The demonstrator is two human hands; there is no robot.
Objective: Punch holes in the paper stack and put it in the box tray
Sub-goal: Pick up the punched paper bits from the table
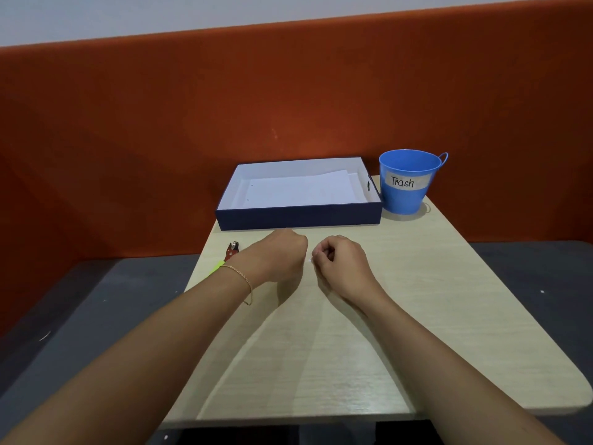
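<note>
Already the paper stack (pixel 298 191) lies flat inside the box tray (pixel 298 216), two small punched holes showing along its left edge; the tray sits at the far end of the pale wood-grain counter (pixel 417 300), against an orange partition (pixel 224 107). Just right of the tray stands a blue bucket (pixel 407 184) with a strip labelled "Trash". Near the counter's left edge lies the hole punch (pixel 231 250), red with a green handle, partly hidden behind the left wrist. The left hand (pixel 282 256) is curled into a loose fist, empty as far as can be seen. The right hand (pixel 341 263), close beside it, has its fingers pinched together over a tiny white speck on the counter.
</note>
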